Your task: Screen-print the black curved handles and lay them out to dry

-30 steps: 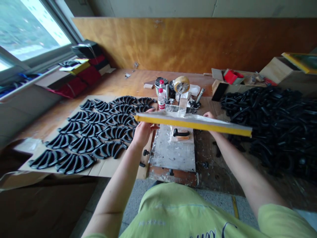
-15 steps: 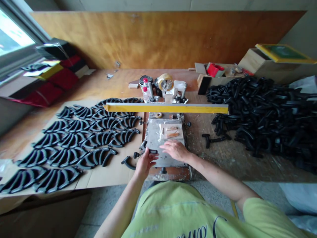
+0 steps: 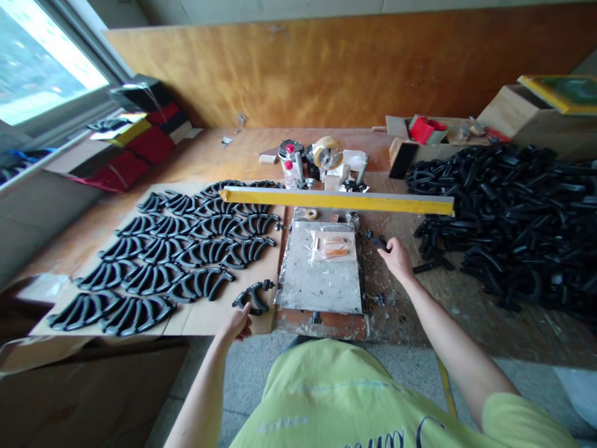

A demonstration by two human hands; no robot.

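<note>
My left hand (image 3: 239, 320) is closed on one end of a black curved handle (image 3: 241, 300) at the cardboard's near right edge. Beside that handle lies another black curved handle (image 3: 260, 298). To the right of the grey metal plate (image 3: 298, 274), my right hand (image 3: 398, 260) pinches a black handle piece (image 3: 380, 241) just above the tabletop. A small flat piece with orange-brown strips (image 3: 334, 246) rests on the plate. Rows of black curved handles (image 3: 144, 274) lie fanned out on the cardboard sheet (image 3: 196, 320) at left.
A yellow bar (image 3: 336, 200) spans above the plate's far end. Black knobs (image 3: 380, 299) stick out beside the plate. A big heap of black handles (image 3: 508, 230) covers the right side. Behind the bar stand a tape roll (image 3: 326, 154) and bottles with red caps (image 3: 289, 169).
My left hand has carried its handle from the plate to the cardboard, next to the other one. My right hand has moved right, off the plate, and taken hold of a black handle piece.
</note>
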